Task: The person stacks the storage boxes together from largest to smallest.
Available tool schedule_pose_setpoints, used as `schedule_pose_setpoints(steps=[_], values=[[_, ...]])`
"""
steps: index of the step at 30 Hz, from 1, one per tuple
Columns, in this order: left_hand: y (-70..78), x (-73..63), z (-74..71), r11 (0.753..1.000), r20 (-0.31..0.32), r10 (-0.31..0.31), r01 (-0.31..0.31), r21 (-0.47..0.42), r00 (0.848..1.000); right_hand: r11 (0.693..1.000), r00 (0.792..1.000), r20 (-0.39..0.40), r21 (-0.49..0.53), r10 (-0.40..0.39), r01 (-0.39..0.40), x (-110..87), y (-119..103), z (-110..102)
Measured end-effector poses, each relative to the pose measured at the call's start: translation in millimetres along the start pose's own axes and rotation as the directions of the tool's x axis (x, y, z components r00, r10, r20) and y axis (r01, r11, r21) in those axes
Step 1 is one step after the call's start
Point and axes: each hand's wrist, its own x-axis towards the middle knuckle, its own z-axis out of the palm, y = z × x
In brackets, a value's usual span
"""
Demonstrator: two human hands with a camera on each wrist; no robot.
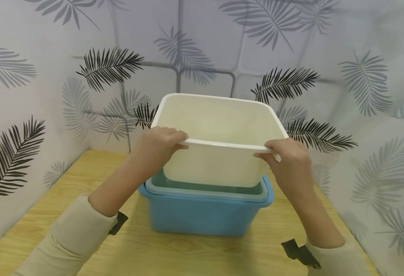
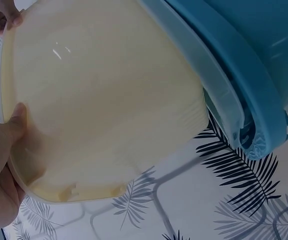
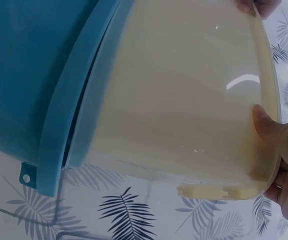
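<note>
Both hands hold a cream-white rectangular basin (image 1: 219,161) by its near rim, raised and tilted above two nested basins. The left hand (image 1: 162,142) grips the rim near its left corner; in the left wrist view its thumb (image 2: 18,122) lies on the outer wall. At the right corner the right hand (image 1: 288,157) pinches the same rim, with its thumb (image 3: 265,125) against the wall. Below, a grey-green basin (image 1: 205,194) sits inside a larger blue basin (image 1: 202,216). The white basin's lower part overlaps the grey-green basin's opening; whether they touch, I cannot tell.
The blue basin stands on a light wooden tabletop (image 1: 174,255). Walls with a leaf pattern (image 1: 202,46) rise behind and on both sides. A dark strap (image 1: 300,253) hangs near the right sleeve, and another dark piece (image 1: 119,223) near the left sleeve.
</note>
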Motion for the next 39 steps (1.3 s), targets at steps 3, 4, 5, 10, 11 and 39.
schedule_pose_setpoints(steps=[3, 4, 5, 10, 11, 39], values=[[0.5, -2.4, 1.5, 1.0, 0.004, 0.003, -0.003, -0.001, 1.0, 1.0, 1.0, 0.004, -0.004, -0.004, 0.004, -2.2, 0.5, 1.9], [0.6, -3.1, 2.1, 1.0, 0.007, 0.003, -0.003, -0.002, 1.0, 1.0, 1.0, 0.004, -0.005, -0.008, 0.008, -3.0, 0.7, 2.6], [0.9, -3.8, 2.6, 1.0, 0.011, 0.003, -0.002, -0.004, 1.0, 1.0, 1.0, 0.003, -0.005, -0.012, 0.012, -3.8, 1.1, 3.2], [1.5, -7.9, 6.1, 1.0, 0.024, 0.0, 0.001, -0.016, 1.0, 0.999, 0.999, -0.001, -0.01, -0.035, 0.035, -8.7, 3.0, 6.6], [1.7, -8.9, 6.7, 1.0, 0.026, 0.0, 0.001, -0.019, 1.0, 0.999, 0.999, -0.002, -0.006, -0.038, 0.038, -9.8, 3.3, 7.4], [3.4, -37.8, 29.1, 0.999, 0.052, -0.028, 0.027, 0.022, 0.998, 0.998, 0.998, -0.018, -0.027, -0.053, 0.053, -42.6, 5.3, 32.3]])
